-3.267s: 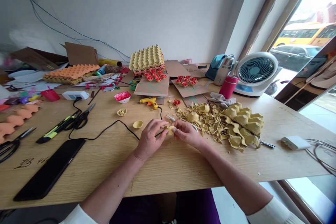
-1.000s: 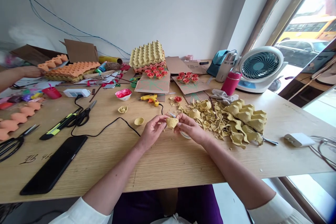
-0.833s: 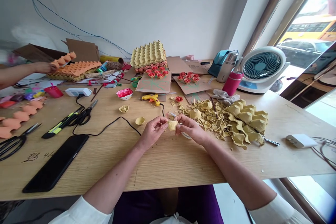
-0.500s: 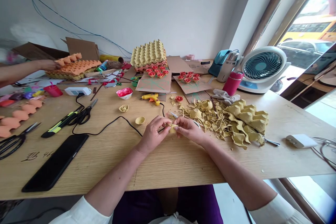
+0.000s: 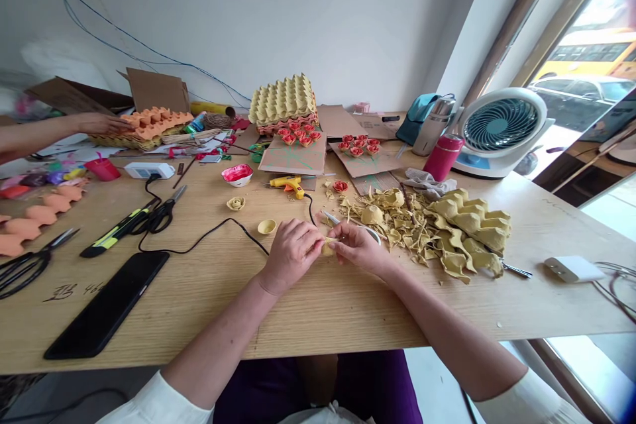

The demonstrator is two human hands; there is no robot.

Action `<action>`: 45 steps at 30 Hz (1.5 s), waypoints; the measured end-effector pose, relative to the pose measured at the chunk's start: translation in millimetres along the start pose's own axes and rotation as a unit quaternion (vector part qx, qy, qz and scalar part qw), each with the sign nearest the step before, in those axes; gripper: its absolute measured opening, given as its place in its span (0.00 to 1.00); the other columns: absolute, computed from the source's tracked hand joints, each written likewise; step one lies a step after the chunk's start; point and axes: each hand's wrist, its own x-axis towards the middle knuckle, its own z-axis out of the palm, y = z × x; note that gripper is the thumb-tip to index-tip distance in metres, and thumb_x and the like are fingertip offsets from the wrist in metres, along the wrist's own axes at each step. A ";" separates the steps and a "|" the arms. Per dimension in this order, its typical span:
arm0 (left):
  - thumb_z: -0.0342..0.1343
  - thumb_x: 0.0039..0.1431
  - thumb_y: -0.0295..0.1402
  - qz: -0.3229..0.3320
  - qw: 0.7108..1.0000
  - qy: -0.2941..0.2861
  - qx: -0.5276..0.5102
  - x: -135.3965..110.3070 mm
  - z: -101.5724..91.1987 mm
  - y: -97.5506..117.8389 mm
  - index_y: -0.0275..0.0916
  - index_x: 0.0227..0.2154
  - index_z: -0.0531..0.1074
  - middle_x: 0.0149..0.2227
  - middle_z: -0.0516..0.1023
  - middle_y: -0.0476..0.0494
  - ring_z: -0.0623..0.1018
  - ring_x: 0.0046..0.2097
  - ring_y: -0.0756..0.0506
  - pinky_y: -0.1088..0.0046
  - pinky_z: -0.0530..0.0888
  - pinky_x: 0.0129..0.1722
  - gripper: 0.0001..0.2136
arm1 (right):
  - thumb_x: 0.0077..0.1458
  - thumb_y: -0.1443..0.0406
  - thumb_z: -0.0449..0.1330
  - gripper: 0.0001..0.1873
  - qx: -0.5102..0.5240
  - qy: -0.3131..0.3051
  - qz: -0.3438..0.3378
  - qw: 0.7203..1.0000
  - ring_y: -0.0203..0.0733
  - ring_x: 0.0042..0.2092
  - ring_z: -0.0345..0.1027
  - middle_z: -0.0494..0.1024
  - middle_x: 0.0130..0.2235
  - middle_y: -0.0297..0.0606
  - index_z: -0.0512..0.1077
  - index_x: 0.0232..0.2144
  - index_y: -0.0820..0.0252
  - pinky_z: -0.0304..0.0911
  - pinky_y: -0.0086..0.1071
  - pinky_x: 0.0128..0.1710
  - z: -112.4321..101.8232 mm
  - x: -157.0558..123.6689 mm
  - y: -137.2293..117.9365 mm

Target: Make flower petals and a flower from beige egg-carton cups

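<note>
Paper-pulp piece (image 5: 328,247), small and pale yellow, is pinched between a person's left hand (image 5: 294,250) and right hand (image 5: 360,249), both curled nearly closed, above a light wood-grain table (image 5: 328,318). A shallow yellow pulp cup (image 5: 267,227) rests near the left; torn yellow pulp scraps (image 5: 412,238) lie near the right.

The piece (image 5: 328,248) is small and pale yellow. It sits between the two hands, gripped at the fingertips of the left hand (image 5: 293,250) on one side and the right hand (image 5: 360,247) on the other. Fingers cover most of it, so its full shape and tilt cannot be told.
</note>
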 end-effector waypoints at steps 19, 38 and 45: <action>0.50 0.63 0.24 -0.209 0.946 0.034 -0.247 -3.5 16.6 -16.6 0.39 0.36 0.74 0.34 0.77 0.47 0.77 0.36 0.48 0.73 0.72 0.37 0.08 | 0.52 0.47 0.67 0.22 0.061 -0.016 -0.021 0.998 0.33 0.28 0.67 0.71 0.29 0.29 0.67 0.35 0.57 0.61 0.30 0.31 -1.7 -2.0 -9.7; 0.55 0.63 0.26 -0.096 0.970 0.045 -0.220 -4.5 11.9 -3.8 0.40 0.37 0.72 0.33 0.78 0.48 0.78 0.34 0.49 0.74 0.75 0.37 0.04 | 0.48 0.47 0.70 0.25 0.051 -0.010 0.008 0.999 0.29 0.24 0.66 0.70 0.29 0.26 0.66 0.34 0.57 0.60 0.26 0.24 -2.1 -0.8 -4.6; 0.50 0.66 0.26 -0.032 0.996 0.026 -0.084 -6.0 7.7 -1.8 0.40 0.36 0.72 0.36 0.81 0.43 0.80 0.39 0.46 0.68 0.76 0.42 0.06 | 0.47 0.46 0.69 0.26 0.063 -0.007 0.025 0.998 0.31 0.24 0.67 0.73 0.27 0.27 0.67 0.34 0.58 0.59 0.27 0.25 -1.9 -1.6 -5.0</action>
